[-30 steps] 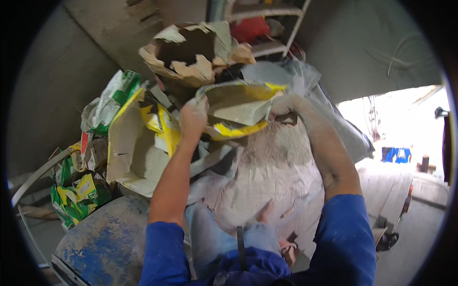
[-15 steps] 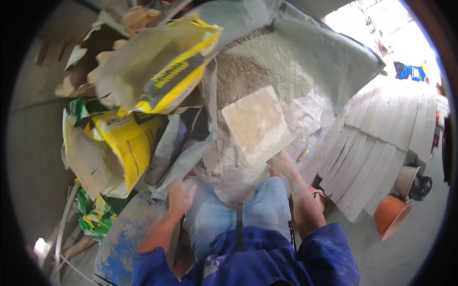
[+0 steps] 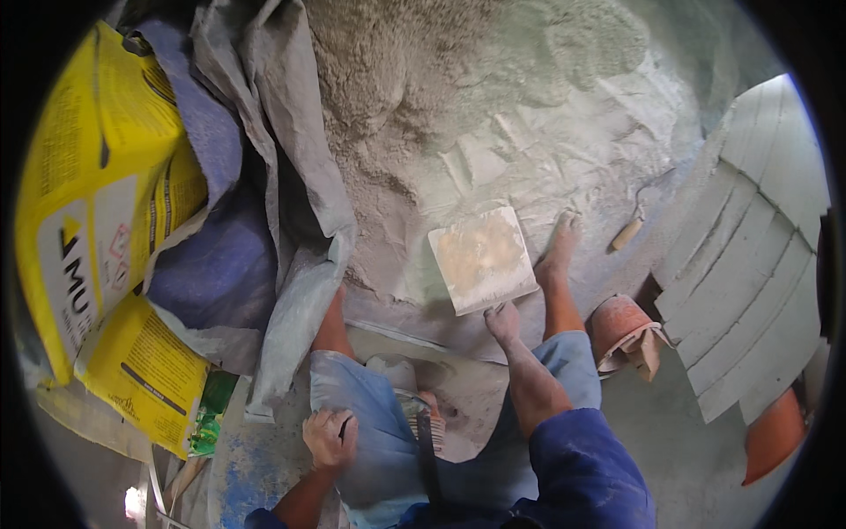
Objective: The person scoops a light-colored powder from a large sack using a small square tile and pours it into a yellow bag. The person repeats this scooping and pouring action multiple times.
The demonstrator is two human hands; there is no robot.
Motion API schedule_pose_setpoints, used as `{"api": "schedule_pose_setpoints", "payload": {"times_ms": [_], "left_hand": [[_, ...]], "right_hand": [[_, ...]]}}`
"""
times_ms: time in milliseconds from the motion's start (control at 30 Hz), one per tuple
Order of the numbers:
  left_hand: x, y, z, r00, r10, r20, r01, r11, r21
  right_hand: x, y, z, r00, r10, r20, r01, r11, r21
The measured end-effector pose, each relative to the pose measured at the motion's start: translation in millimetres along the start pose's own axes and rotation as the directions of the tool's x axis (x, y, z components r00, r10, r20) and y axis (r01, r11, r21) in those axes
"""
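Observation:
My right hand (image 3: pixel 504 324) is closed on the near edge of a square, flat board (image 3: pixel 485 260), pale with a tan patch in its middle. The board is low over a powder-coated sheet (image 3: pixel 546 181), beside my bare right foot (image 3: pixel 564 238). Whether it touches the sheet I cannot tell. My left hand (image 3: pixel 330 438) rests by my left thigh with its fingers curled. A dark slit shows between them, and what it holds, if anything, is unclear. Heaped grey-brown powder (image 3: pixel 397 62) lies beyond the board.
Yellow bags (image 3: pixel 106 176) and folded grey sheeting (image 3: pixel 295 141) crowd the left. On the sheet at right lies a wooden-handled tool (image 3: pixel 627 234). Stacked pale boards (image 3: pixel 749 247) and an orange bowl (image 3: pixel 775 436) stand farther right, with a dusty reddish container (image 3: pixel 621 326) nearer my right knee.
My view has shifted closer to the powder heap. The board now sits lower in the picture, still in my right hand. My left hand has come to my thigh.

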State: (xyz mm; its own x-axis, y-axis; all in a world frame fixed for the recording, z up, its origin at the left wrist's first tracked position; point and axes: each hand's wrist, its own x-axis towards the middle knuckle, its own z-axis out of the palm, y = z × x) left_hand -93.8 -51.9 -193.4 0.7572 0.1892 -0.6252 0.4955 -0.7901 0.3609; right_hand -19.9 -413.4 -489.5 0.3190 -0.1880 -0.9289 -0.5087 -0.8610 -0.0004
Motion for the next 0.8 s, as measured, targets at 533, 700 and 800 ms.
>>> {"api": "schedule_pose_setpoints", "payload": {"times_ms": [533, 700, 800], "left_hand": [[6, -23, -22, 0.997, -0.059, -0.048, 0.055, 0.994, -0.092], [7, -21, -23, 0.995, -0.043, -0.086, 0.035, 0.995, -0.092], [8, -20, -23, 0.992, -0.031, -0.123, 0.016, 0.993, -0.12]], "right_hand": [[140, -320, -96, 0.871, -0.406, -0.277, 0.402, 0.913, -0.075], [132, -339, -95, 0.85, -0.414, -0.327, 0.441, 0.897, 0.01], [114, -312, -112, 0.861, -0.444, -0.247, 0.449, 0.893, -0.042]]}}
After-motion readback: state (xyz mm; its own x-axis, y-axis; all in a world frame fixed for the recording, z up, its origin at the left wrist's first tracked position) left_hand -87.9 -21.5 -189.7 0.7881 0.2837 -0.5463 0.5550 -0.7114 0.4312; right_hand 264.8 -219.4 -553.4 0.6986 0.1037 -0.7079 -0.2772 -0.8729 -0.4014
